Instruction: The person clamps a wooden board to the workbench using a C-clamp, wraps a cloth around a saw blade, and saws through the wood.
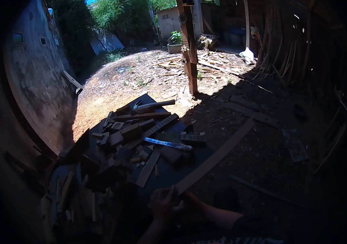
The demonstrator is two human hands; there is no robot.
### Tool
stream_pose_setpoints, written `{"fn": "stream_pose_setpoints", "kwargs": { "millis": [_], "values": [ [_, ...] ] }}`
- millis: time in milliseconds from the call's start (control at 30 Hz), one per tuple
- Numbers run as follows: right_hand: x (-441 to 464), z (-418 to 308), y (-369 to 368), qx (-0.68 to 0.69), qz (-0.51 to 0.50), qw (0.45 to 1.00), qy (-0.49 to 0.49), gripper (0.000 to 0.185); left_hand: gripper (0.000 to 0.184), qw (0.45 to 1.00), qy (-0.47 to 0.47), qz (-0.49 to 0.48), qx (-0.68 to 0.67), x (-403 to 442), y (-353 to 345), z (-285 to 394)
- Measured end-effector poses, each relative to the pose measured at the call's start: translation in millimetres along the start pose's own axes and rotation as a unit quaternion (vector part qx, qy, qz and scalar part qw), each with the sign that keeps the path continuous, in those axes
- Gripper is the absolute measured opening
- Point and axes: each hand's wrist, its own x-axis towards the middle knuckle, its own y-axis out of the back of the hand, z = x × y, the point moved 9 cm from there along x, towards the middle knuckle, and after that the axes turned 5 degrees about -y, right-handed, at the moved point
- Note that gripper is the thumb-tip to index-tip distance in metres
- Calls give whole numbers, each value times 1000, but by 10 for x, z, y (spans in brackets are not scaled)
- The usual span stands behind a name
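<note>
"How's that long, flat brown wooden board [215,155] held?"

"The left hand's [162,203] fingers grip its near end, beside the dark counter [200,153]. The right hand [192,201] is there too; whether its fingers are closed, I can't tell. Spreading the grip would steady it."

"And the count?"

"Two hands, one board, one dark-handled claw hammer [155,105], one pale-blue bar [166,144]; heaped wooden blocks [130,131], too jumbled."

Exposure is uneven. Direct sun bleaches the yard ground [112,85]; the foreground lies in deep shadow, with the left hand [162,202] and right hand [192,200] dim and poorly defined. A hard shadow edge meets the post [189,53]. Corners vignette to black; the left wall [35,73] bows with lens distortion.
</note>
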Motion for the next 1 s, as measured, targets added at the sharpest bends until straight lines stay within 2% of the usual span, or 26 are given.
{"fn": "stream_pose_setpoints", "kwargs": {
  "millis": [100,167,200,267,433,467,533,600,667,767,800,900,1000],
  "values": [
    [-36,-232,60,-49,-25,998,23,48,71,1000,-3,6,3,18,32,15],
    [-63,-87,71,141,-42,988,-57,45,71,1000,2,9,-2,26,43,22],
    [-111,129,-24,348,-54,922,-158,44,71,1000,4,7,-4,22,31,19],
    [-243,355,-193,539,-79,795,-265,39,70,1000,9,2,-7,8,15,0],
    [-335,347,-265,561,-154,749,-318,30,70,1000,3,4,-2,22,34,10],
    [-425,340,-277,580,-123,721,-359,35,70,1000,2,5,1,14,22,10],
    [-549,-254,-355,613,-58,656,-437,45,70,1000,3,10,5,4,28,16],
    [-406,-375,-414,665,-148,643,-351,48,70,1000,5,10,7,7,18,12],
    [-373,-306,-413,631,-152,690,-321,50,71,1000,10,0,8,-4,-3,-4],
    [-198,-557,-170,445,-69,837,-311,49,71,1000,8,-11,7,12,8,26],
    [-175,-542,-124,401,-62,862,-304,48,71,1000,10,-15,10,8,-14,8],
    [-126,-396,-43,344,-58,889,-298,46,70,1000,18,-20,10,-27,-60,-29],
    [-116,-114,9,334,-70,889,-305,44,70,1000,17,-16,2,-3,-12,-3]
  ]
}}
